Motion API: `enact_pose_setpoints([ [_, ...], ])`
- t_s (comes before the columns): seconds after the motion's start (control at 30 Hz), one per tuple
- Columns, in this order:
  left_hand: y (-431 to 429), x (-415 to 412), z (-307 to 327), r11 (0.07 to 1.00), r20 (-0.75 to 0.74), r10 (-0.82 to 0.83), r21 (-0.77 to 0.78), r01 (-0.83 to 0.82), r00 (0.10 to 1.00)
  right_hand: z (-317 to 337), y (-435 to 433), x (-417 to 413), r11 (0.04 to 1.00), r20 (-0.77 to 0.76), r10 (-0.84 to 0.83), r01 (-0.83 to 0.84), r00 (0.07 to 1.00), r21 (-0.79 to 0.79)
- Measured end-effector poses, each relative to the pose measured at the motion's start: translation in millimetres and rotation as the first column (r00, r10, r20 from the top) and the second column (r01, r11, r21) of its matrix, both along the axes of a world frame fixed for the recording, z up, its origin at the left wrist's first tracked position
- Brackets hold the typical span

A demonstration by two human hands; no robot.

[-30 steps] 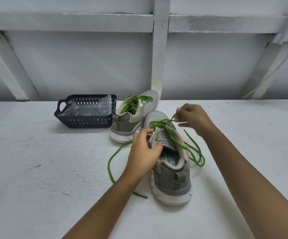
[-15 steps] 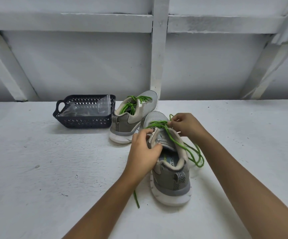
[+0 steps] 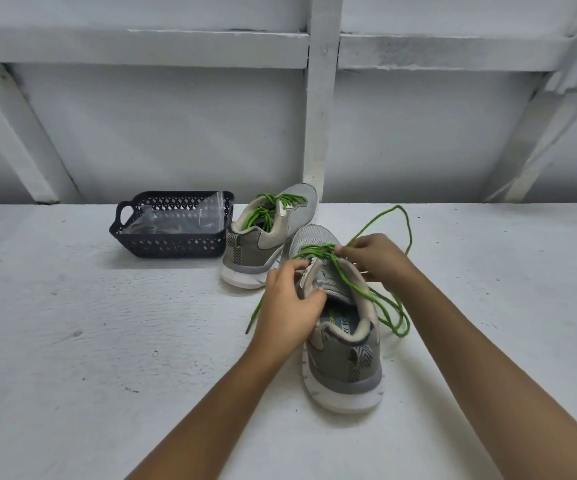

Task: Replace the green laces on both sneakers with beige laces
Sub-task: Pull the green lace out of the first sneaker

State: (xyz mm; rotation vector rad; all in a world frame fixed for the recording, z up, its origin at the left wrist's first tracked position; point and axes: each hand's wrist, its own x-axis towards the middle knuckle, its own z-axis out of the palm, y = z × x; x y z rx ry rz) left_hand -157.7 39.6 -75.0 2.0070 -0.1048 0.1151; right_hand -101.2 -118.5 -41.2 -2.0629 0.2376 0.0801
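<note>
At the throat of the near sneaker (image 3: pixel 346 358), my right hand (image 3: pixel 373 258) is closed on the lace (image 3: pixel 314 250), thumb and fingers pinching the green cord where it crosses the upper eyelets. Just left of that pinch, my left hand (image 3: pixel 290 306) grips the sneaker's left edge: fingers curled over the eyelet side, thumb pressed on the tongue. The two hands nearly meet over the crossings, though I cannot tell whether they touch.

Beyond my right hand a slack loop of the lace arcs up and away, clear of the table (image 3: pixel 72 341). Below my right wrist more of it lies in loose coils against the sneaker's right side. One end trails out from under my left hand onto the table.

The sneaker stands on its sole, heel toward me and toe away.

Past my left hand, the far sneaker (image 3: pixel 263 247) stands touching or almost touching the near one's toe, its own green lace (image 3: pixel 263 213) threaded. Farther left, just beside its heel, a dark basket (image 3: pixel 169 245) holds a clear bag (image 3: pixel 179 220); its contents look pale, but I can't make them out.
</note>
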Motion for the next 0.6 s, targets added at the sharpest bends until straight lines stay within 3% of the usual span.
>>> enact_pose_setpoints([
  [0.07,0,0,0,1.000,-0.002,0.001,-0.007,-0.001,1.000,-3,3,1,0.998,0.058,0.000,0.003,0.998,-0.057],
  [0.13,0,-1,0,1.000,-0.002,0.000,-0.009,0.000,1.000,-2,2,7,0.993,0.086,-0.052,0.043,0.995,0.108],
  [0.23,1,-1,-1,1.000,0.001,-0.003,-0.013,0.003,1.000,8,-12,18,0.904,0.157,-0.258,0.181,0.953,0.388],
  [0.37,1,0,-1,1.000,0.011,0.001,-0.021,-0.001,1.000,18,-29,23,0.775,0.223,-0.485,0.299,0.845,0.557],
  [0.43,0,1,-2,1.000,0.016,-0.005,-0.017,0.005,1.000,15,-26,19,0.814,0.183,-0.405,0.262,0.896,0.519],
  [0.5,0,1,-4,1.000,0.015,-0.003,-0.010,0.004,1.000,8,-18,10,0.922,0.090,-0.177,0.134,0.980,0.362],
  [0.6,0,2,-4,1.000,0.019,-0.001,-0.015,0.001,1.000,-2,-6,-1,0.994,-0.013,0.050,-0.048,0.999,0.101],
])
